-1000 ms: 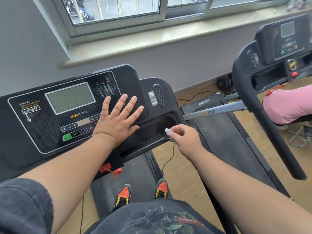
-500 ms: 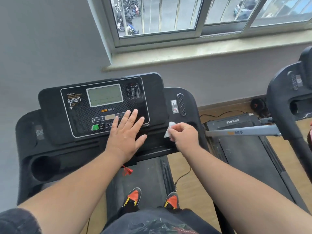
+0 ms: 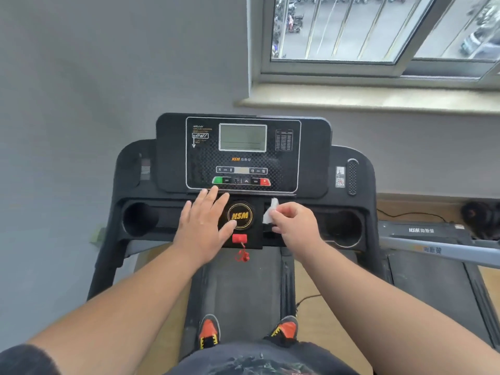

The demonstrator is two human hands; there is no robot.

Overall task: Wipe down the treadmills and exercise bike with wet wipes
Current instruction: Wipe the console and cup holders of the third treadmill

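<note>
A: Where is the wipe [image 3: 271, 212]?

B: In the right hand [image 3: 295, 226]. The fingers curl and pinch it at its lower right edge, and the white sheet sticks up to the left of the knuckles, over the black ledge under the console [image 3: 243, 155].

A: And the left hand [image 3: 203, 226]?

B: Flat, fingers straight and spread, palm down on the same ledge. Its fingertips reach the lower edge of the console panel, just under the green button [image 3: 217, 180]. Its thumb side touches the round NSM badge [image 3: 240, 215].

A: So the wipe sits between the hands?

B: Nearly. The badge lies between them; the wipe is just right of the badge, apart from the left hand.

A: What else is close?

B: A red safety key [image 3: 239, 238] below the badge, with its cord hanging. A cup holder [image 3: 140, 219] on the left, another [image 3: 343, 226] on the right, just beyond the right hand.

A: And the treadmill [image 3: 373, 185] itself?

B: The person stands on its belt [image 3: 243, 288], orange shoes [image 3: 209, 331] showing. A second treadmill [image 3: 433, 266] lies to the right, under the window [image 3: 378, 36].
</note>
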